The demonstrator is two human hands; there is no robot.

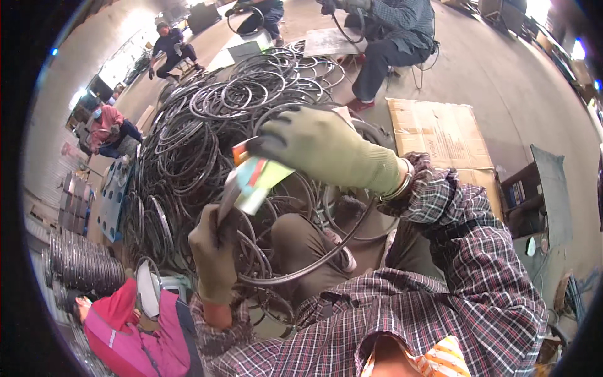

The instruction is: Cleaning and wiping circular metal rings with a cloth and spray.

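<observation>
Close in, the heap of dark rings (207, 125) crowds the person's knees and spreads left to the stacked rims (81, 261), while open floor (502, 75) lies to the right past a flat brown cardboard (440, 132) sheet. The right hand (320, 147), in a green glove, is closed on a small card (257, 179) of orange, teal and pale yellow-green, held above the lap just beside the left hand (213, 251). That gloved hand is fisted round a thin grey tool (227, 198) that touches the card's lower edge, with one large ring (314, 257) lying across the lap below.
</observation>
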